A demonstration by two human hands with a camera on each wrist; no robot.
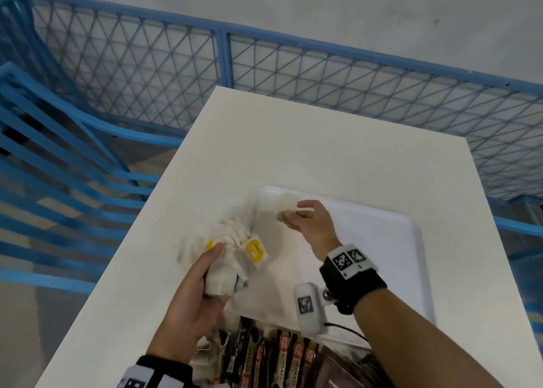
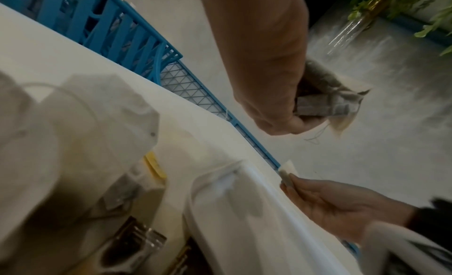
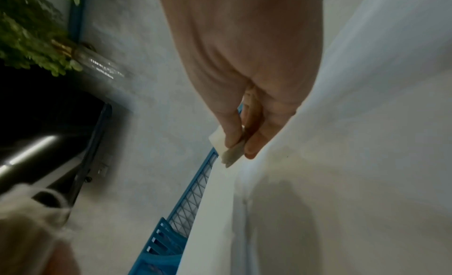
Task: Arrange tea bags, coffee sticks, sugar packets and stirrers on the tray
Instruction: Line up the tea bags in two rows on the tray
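1. Tea bags [image 1: 232,258] sit bunched in the left hand [image 1: 191,302], which holds them over the white counter [image 1: 323,140], just left of the white tray [image 1: 405,240]; the thumb and curled fingers wrap the bundle, and yellow tags show among the bags.
2. One single tea bag [image 1: 289,208] is pinched by the right hand [image 1: 311,226] over the tray's far-left corner; thumb and fingers [image 3: 231,132] press together on its edge, seen most plainly in the right wrist view.
3. That bag lies just beyond the fingertips, toward the far rim, so the coming move looks like a short drop into that corner; whether the bag already touches the tray floor I cannot tell.
4. Its long axis seems to run roughly across the tray's short side, though blur makes this uncertain.
5. The right forearm reaches diagonally across the tray from the near-right, wrist bent down, palm facing the tray; the right hand is far nearer the corner than the left.
6. Coffee sticks [image 1: 282,358] lie in a dark row at the near edge, not yet on the tray as far as I can judge.
7. No sugar packets or stirrers can be made out.
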